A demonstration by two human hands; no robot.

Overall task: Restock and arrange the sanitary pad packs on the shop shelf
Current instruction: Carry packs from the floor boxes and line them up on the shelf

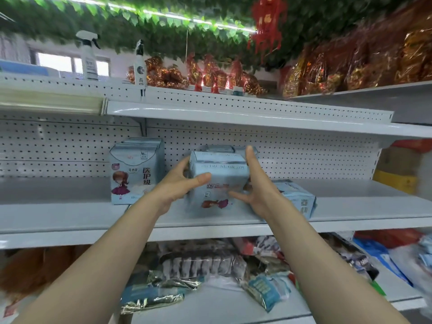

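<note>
Left grip (pixel 176 187), right grip (pixel 256 191), pad pack (pixel 218 170) between (light blue)

A white trigger spray bottle (pixel 88 58) and a slimmer spray bottle (pixel 140 66) stood upright on the top shelf (pixel 210 97), near each other. Red-and-gold foil packages (pixel 168 77) lay to their right. A red hanging ornament (pixel 268 24) hung below a green leaf garland (pixel 163 31) and a light strip (pixel 177 17). Foil and clear-wrapped packets (pixel 198 263) lay heaped on the bottom shelf (pixel 217 306). A yellow box (pixel 395 182) sat below a cardboard carton (pixel 401 160).
</note>
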